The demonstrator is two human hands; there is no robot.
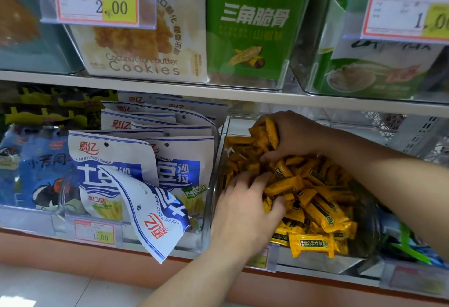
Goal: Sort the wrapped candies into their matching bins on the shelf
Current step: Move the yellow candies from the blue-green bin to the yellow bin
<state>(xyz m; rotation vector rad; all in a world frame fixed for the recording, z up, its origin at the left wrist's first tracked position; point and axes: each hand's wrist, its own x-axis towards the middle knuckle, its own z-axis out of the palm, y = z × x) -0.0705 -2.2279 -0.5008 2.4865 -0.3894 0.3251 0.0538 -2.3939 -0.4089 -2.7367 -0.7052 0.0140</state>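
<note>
**Step in hand:** I judge this to be loading of the matching bin. Nearest, my left hand [245,200] lies released, fingers extended, pressing the heap of yellow-orange foil-wrapped candies [313,200] at its 9 o'clock edge. The heap fills the clear plastic bin [215,158]. Farther, at 12 o'clock of the heap, my right hand [289,134] clutches a bunch of the same candies, touching the pile's top.

**Next move, I judge:** loosen that grasp over the bin's rear, then level the heap so nothing spills forward.
</note>
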